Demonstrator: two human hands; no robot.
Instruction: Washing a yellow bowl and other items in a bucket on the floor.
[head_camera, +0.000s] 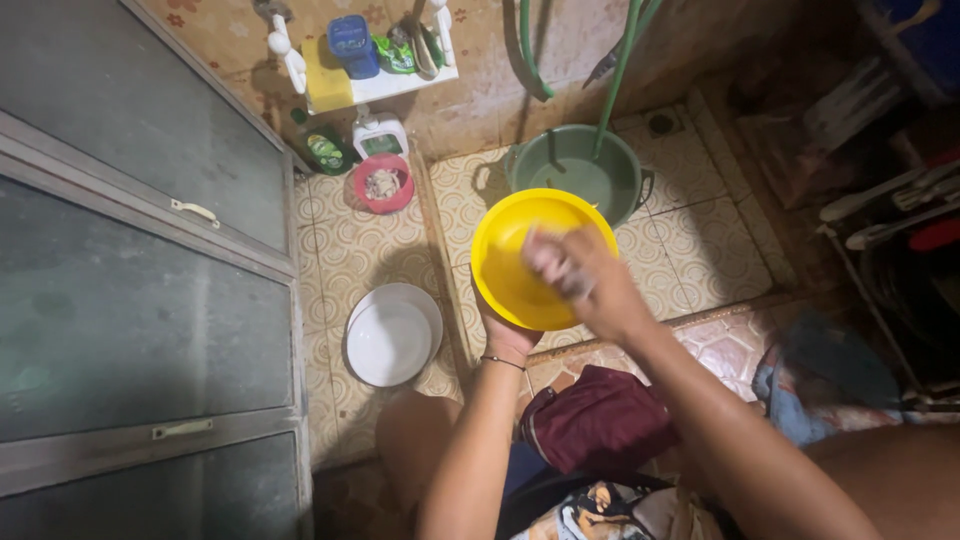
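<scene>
Our left hand (508, 335) grips the yellow bowl (520, 260) from below, tilting it so our right hand (580, 280), closed on a sponge (577, 288), reaches inside.

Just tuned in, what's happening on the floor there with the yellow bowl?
A person crouched over a tiled floor holds a yellow bowl from underneath with the left hand. The right hand is inside the bowl, blurred, pressing something pale against its surface; what it grips is too blurred to tell. A green basin with a green hose in it sits just beyond. A white bowl lies on the floor to the left, near a small pink bowl and soap bottles.
</scene>
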